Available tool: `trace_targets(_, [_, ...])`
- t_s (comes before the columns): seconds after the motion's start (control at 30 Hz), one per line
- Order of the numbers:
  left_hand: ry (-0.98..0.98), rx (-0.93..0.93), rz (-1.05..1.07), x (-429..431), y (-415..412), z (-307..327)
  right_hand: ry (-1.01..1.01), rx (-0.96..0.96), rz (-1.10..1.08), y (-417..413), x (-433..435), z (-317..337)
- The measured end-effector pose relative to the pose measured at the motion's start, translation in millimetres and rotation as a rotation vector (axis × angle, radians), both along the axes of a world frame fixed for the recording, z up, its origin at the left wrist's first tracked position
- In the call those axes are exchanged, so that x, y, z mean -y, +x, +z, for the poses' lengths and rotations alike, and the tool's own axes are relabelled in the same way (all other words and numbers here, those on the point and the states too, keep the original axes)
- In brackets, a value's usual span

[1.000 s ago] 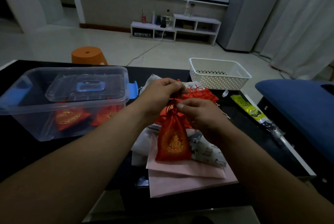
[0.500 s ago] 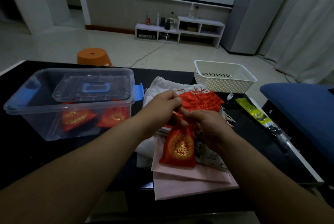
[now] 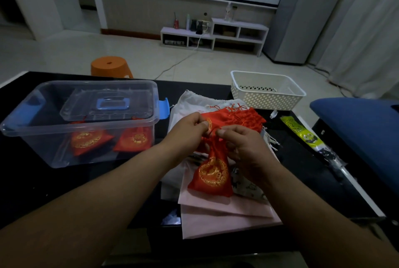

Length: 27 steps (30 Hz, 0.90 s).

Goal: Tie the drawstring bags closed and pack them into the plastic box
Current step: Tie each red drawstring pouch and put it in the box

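Red drawstring bag: round gold emblem, neck gathered tight, body upright over the stack of pink bags at mid-table. Left hand and right hand each pinch the red cord at the neck, fingers curled. Clear plastic box stands to the left; two packed red bags lie on its floor, lid tilted across its opening. Bare black table lies between box and arms; white basket sits at the far right edge

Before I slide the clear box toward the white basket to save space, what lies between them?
In the head view, a pile lies between them on the black table: white cloth bags with loose red drawstring bags on top.
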<state>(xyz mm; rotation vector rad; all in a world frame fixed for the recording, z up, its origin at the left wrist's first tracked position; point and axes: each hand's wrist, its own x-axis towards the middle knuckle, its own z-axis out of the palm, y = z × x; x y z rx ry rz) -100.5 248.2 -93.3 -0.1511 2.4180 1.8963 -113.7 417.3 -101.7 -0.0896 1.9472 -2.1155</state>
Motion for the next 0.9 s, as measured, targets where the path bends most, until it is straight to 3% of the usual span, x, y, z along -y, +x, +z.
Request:
trace_targets(0.17, [0.022, 0.055, 0.000, 2.1, -2.2, -1.8, 0.208, -0.223, 0.047, -2.1, -0.4, -2.3])
trace_targets(0.33, [0.027, -0.009, 0.042, 6.8, -3.4, 0.4, 0.467, -0.199, 0.079, -4.1, -2.3, 2.2])
trace_targets(0.43, [-0.087, -0.155, 0.089, 7.7, -3.1, 3.7, 0.504, -0.118, 0.079, -6.5, -2.2, 3.4])
trace_targets(0.57, [-0.241, -0.328, 0.019, 4.8, 0.3, 7.3, 0.576, -0.168, 0.141, -5.4, -0.3, 5.5])
trace_targets(0.8, [-0.139, -0.325, -0.158, -0.9, 0.8, 13.4, 0.623, -0.232, 0.235, 0.1, 0.3, 8.7])
trace_targets(0.9, [-0.176, -0.241, -0.200, -0.4, 1.3, 10.8, 0.519, -0.161, 0.184, -2.4, -2.5, 3.4])
